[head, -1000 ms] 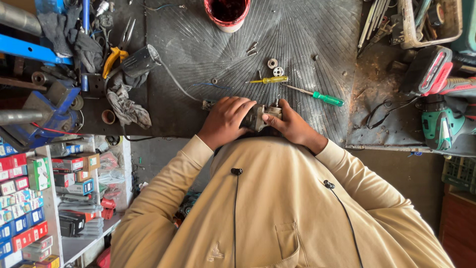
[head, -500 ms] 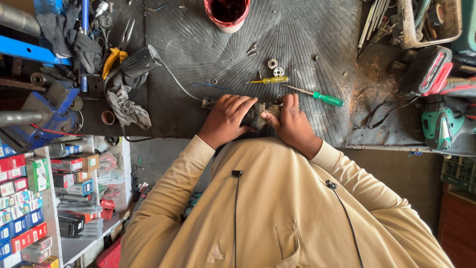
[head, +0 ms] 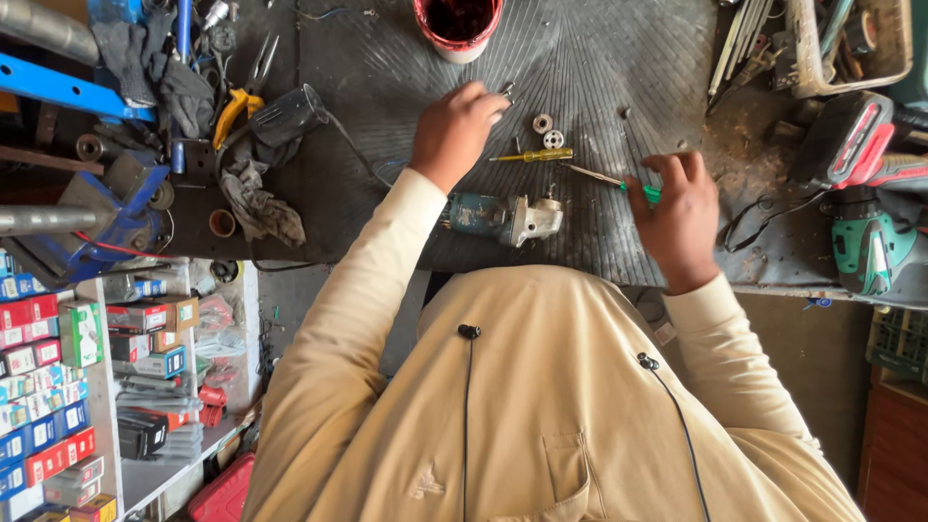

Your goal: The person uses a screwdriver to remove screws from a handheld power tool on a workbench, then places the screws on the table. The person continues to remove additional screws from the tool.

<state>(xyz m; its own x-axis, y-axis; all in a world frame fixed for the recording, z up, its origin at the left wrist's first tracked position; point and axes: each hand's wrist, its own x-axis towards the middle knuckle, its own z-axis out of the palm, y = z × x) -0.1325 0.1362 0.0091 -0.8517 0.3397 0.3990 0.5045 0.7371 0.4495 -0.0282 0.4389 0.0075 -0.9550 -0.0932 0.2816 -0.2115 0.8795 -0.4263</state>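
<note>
On the grey ribbed mat of the bench [head: 387, 58], a small teal-and-silver angle grinder body [head: 503, 217] lies on its side at the near edge, between the two forearms and touched by neither hand. The left hand [head: 454, 130] reaches far across the mat, its fingers [head: 488, 100] curled around a small dark part that is too small to make out. The right hand [head: 681, 208] has its fingers [head: 667, 172] closed on the green handle of a screwdriver [head: 609, 181], whose shaft points left. A yellow-handled screwdriver [head: 534, 155] lies between the hands, just near two small round bearings [head: 547, 131]. A red pot [head: 457, 24] stands at the far edge, and a green cordless drill [head: 870, 246] rests at the right.
</note>
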